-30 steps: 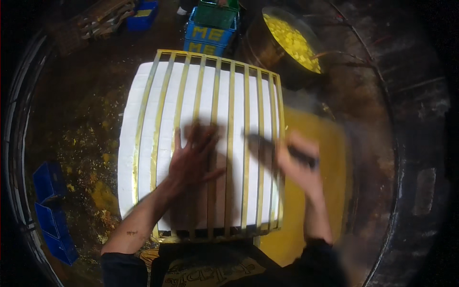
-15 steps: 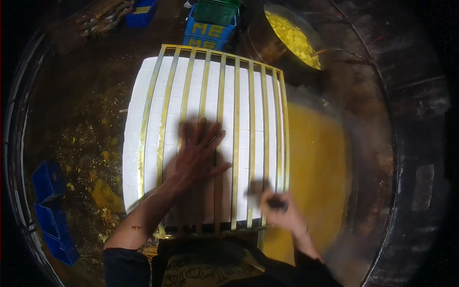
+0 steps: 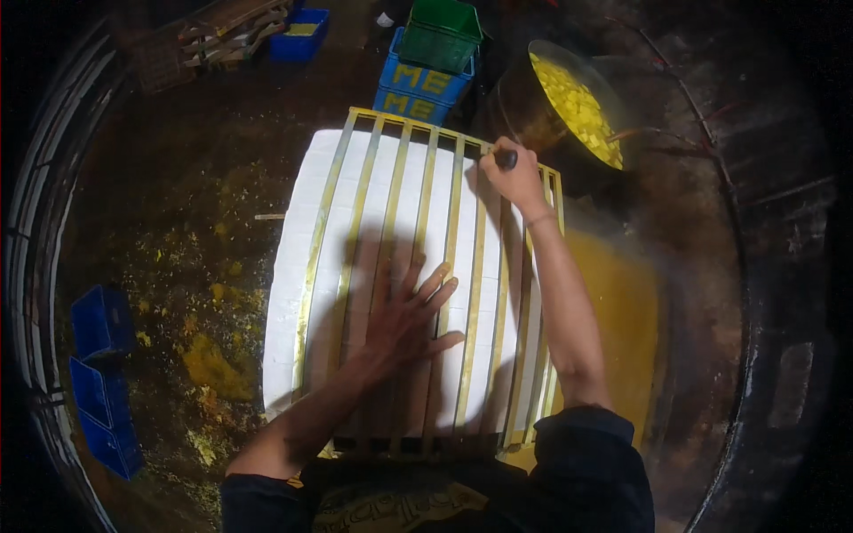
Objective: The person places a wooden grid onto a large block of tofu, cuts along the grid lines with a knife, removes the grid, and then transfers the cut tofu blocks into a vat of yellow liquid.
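A yellow slatted frame (image 3: pixel 408 130) lies over a block of white material (image 3: pixel 293 266), scored into pieces in places. My left hand (image 3: pixel 410 311) rests on it with fingers spread, just below the middle, holding nothing. My right hand (image 3: pixel 515 182) is closed round a dark-handled tool (image 3: pixel 506 160) at the far right part of the frame; the tool's working end is hidden. My shadow falls across the block.
Behind are stacked green (image 3: pixel 440 40) and blue crates (image 3: pixel 425 82), a drum (image 3: pixel 520 111) of yellow pieces, a blue tub (image 3: pixel 313 19) and pallets (image 3: pixel 231 35). Blue bins (image 3: pixel 102 324) sit left; a yellow surface (image 3: pixel 622 311) lies right; a hose (image 3: pixel 666 142) runs beyond.
My right hand with the tool went down to the near right part of the frame, then up to its far edge. My left hand stays spread on it; the view has shifted slightly.
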Available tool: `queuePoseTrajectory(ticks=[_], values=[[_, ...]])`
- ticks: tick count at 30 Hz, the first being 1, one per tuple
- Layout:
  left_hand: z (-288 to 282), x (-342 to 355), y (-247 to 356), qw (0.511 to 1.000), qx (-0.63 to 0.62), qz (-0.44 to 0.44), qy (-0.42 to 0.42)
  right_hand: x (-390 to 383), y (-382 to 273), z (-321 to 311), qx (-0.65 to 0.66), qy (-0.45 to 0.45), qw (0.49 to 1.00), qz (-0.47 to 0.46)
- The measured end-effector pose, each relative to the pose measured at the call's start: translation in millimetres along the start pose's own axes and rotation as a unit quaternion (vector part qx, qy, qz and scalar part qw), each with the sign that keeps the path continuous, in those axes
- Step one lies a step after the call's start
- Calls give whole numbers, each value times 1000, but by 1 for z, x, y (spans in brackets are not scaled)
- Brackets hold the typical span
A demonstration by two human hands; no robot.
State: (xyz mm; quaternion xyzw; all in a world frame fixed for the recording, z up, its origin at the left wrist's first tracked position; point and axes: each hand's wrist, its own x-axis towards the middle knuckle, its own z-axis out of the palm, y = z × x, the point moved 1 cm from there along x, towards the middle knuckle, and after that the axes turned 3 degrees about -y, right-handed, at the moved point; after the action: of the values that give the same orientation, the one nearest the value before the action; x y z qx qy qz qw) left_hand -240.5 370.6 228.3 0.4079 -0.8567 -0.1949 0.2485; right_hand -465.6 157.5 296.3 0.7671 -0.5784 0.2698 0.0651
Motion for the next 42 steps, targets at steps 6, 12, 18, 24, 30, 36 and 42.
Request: queuePoseTrajectory(ticks=[6,12,18,24,30,36,42], values=[[-1,-18,-30,997,15,-18,71,-194,-167,-112,311,-308,856,274],[-9,-11,-43,993,71,-53,77,-232,-211,-192,340,-297,852,264],[-76,-57,-139,964,146,-219,42,-50,-165,-56,325,-98,935,104],[-67,-49,-128,973,165,-155,45,-8,-59,21,79,-6,997,21],[-70,-68,-160,957,211,-200,13,-190,-216,-94,360,-277,865,214],[-64,-59,-158,960,215,-179,14,-197,-253,-154,379,-284,853,219],[-75,-61,-138,968,188,-160,48,15,-159,2,206,-9,978,8]])
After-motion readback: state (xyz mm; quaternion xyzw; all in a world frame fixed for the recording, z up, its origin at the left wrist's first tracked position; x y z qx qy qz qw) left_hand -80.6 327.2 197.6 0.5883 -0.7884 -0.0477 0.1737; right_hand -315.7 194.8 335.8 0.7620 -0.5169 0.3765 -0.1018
